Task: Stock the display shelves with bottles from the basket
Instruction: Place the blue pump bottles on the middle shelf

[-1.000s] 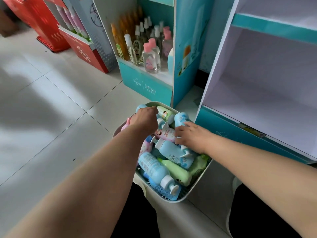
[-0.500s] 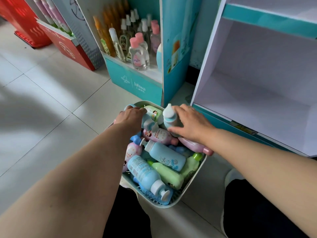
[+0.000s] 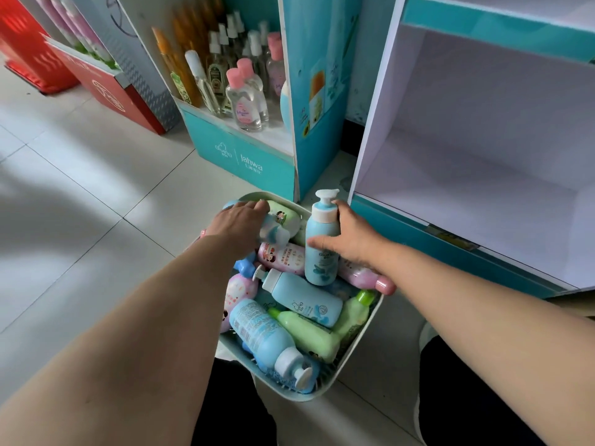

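A pale green basket [image 3: 360, 350] on the floor holds several blue, green and pink bottles lying on their sides. My right hand [image 3: 352, 236] grips a light blue pump bottle [image 3: 322, 243] and holds it upright above the pile. My left hand [image 3: 240, 222] reaches into the basket's far left corner, fingers curled over a small blue and white bottle [image 3: 277, 233] next to a green bottle [image 3: 285, 214]. The white display shelf [image 3: 476, 194] with teal trim stands to the right, its lower compartment bare.
A teal display stand [image 3: 244, 156] behind the basket carries clear, orange and pink-capped bottles. Red stands [image 3: 106, 91] sit at the far left. Grey floor tiles spread to the left. My knees are at the bottom edge.
My right hand has lifted the blue pump bottle upright out of the pile. My left hand has stayed at the basket's far corner, closing over a small bottle.
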A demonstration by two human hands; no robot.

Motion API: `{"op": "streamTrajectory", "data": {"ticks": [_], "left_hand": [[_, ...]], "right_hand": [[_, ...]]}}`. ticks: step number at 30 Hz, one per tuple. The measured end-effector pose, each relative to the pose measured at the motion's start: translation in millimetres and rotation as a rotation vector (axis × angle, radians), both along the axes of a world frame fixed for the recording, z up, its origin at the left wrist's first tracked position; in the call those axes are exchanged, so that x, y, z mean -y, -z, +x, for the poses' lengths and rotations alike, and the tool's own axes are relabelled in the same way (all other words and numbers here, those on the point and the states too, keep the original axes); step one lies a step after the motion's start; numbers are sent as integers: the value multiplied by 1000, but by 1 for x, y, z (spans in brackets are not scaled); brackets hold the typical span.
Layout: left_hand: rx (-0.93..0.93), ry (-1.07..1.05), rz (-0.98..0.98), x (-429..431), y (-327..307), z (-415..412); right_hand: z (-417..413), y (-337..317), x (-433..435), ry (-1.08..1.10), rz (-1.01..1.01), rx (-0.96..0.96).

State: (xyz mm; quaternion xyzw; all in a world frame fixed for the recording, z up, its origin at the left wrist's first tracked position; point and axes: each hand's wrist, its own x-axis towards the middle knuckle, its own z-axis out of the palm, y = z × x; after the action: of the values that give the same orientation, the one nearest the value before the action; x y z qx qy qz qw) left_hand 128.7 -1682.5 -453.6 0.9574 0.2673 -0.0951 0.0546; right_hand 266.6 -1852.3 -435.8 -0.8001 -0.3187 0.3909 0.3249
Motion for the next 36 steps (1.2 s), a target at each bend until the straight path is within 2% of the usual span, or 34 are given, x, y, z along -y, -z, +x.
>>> {"op": "streamTrajectory", "data": {"ticks": [2,8,12,14,21,30,33,36], "left_hand": [[55,-44,-20,3,-7,3],[275,-234,-200,11,-28,4],[381,-466,-408,5,-41,-3],[391,-501,-515,2,-46,-9],[469,-456,-642,33,-88,-22],[790,-436,-689,109,-149,-33],[812,-414,-667,129,-177,-38],[800,-331,-558,149,-211,-35]], "right_hand": [[-3,0,2,-57,-28,51],[-11,-6,10,26,30,56],[-15,-16,15,29,37,86],[-16,-25,18,49,59,91],[-30,-57,51,197,216,54],[-43,-132,106,278,324,167],[-43,-164,123,305,384,215],[-39,-200,136,316,436,253]]}}
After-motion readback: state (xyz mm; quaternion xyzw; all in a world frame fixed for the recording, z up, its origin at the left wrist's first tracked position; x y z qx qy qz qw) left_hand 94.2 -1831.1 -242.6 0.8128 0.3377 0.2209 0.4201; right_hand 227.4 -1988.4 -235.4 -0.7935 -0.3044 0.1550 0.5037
